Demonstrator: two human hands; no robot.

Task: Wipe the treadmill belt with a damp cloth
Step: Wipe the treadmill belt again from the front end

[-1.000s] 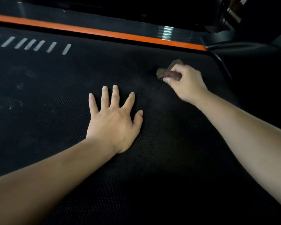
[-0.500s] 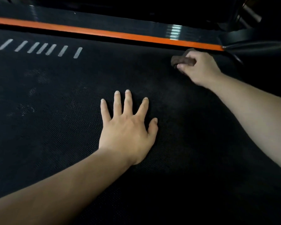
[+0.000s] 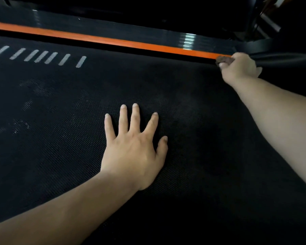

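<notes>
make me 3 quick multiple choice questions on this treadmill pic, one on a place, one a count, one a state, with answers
1. Where is the brown cloth that the right hand grips?
A. at the far edge of the treadmill belt, by the orange stripe
B. in the middle of the belt
C. at the belt's near edge

2. How many white dashes are printed on the belt?
A. three
B. seven
C. twelve

3. How does the left hand lie?
A. clenched in a fist
B. gripping the cloth
C. flat on the belt, fingers spread

Answers:
1 A, the cloth shows right beside the stripe, far from the belt's middle.
2 B, seven slanted marks stand in one row.
3 C, all five digits lie straight and apart on the belt.
</notes>
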